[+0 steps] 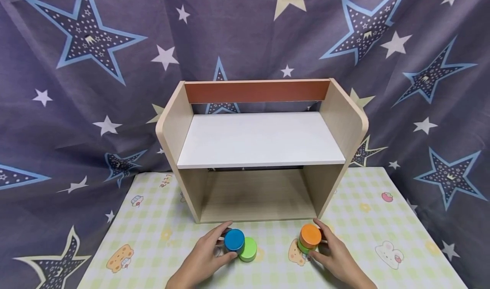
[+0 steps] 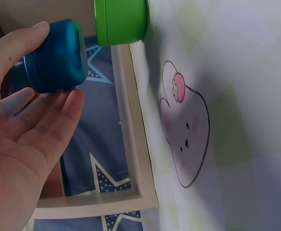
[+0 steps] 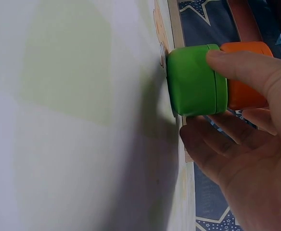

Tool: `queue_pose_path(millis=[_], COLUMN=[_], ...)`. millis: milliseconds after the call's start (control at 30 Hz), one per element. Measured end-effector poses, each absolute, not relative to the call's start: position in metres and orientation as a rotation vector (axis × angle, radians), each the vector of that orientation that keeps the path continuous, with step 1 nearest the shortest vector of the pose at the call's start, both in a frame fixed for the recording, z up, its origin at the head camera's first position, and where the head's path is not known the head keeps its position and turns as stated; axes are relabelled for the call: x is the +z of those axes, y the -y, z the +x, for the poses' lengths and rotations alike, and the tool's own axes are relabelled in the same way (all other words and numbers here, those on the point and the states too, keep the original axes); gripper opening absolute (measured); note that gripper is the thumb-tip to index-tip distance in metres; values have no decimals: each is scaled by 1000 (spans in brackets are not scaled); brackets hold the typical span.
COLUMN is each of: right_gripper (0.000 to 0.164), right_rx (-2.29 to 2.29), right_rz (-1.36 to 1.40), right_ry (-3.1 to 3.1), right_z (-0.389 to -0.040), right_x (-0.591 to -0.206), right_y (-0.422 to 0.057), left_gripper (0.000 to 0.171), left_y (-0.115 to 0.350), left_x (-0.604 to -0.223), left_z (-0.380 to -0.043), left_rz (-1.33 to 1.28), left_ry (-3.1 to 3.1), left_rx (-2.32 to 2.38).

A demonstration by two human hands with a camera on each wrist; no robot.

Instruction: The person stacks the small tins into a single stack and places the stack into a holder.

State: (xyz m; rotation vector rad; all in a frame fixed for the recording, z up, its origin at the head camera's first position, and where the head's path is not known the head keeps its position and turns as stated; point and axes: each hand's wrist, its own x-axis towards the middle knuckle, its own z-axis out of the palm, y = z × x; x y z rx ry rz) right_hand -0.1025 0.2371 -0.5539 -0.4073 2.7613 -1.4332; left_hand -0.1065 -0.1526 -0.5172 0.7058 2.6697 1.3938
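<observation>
One orange jar (image 1: 310, 235) already tops the green jar (image 3: 193, 82) clamped by the right grip (image 1: 336, 251); the left grip (image 1: 206, 251) pinches a blue jar (image 1: 234, 240), not yet stacked.

I see an orange jar (image 1: 310, 236) stacked on a green jar (image 3: 193, 80) — a blue jar (image 1: 234, 240) raised near a second green jar (image 1: 249, 250)

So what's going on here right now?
A person's left hand holds a blue container raised above the table, close to a green container standing on it. The right hand grips a second green container with an orange container stacked on top. A shelf unit stands just beyond them.
</observation>
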Motion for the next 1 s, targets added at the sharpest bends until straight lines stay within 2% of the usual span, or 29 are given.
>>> queue_pose_path(millis=[1000], right_gripper=[91], right_rx=[-1433], right_rz=[-369], right_ry=[-2749], right_z=[-103], right_x=[-555], right_y=[-238], left_gripper=[76], left_y=[126], left_x=[-507], left_z=[-128], left_rz=[800], left_ry=[-2611], left_rx=[1388])
